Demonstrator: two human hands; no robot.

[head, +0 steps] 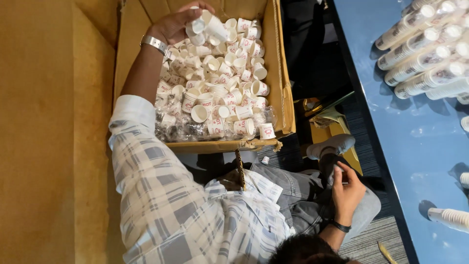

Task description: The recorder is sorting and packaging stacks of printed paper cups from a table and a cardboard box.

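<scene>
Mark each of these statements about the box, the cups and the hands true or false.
1. The cardboard box holds many small white cups. True.
2. The hand with the silver watch is empty. False: it grips a few cups above the pile in the box.
3. Stacks of cups lie on their sides on the blue table. True.
4. The hand with the black wristband reaches into the box. False: it is outside the box, by the seated person's grey trouser leg.
5. The seated person wears a plain red shirt. False: the shirt is a pale plaid.
</scene>
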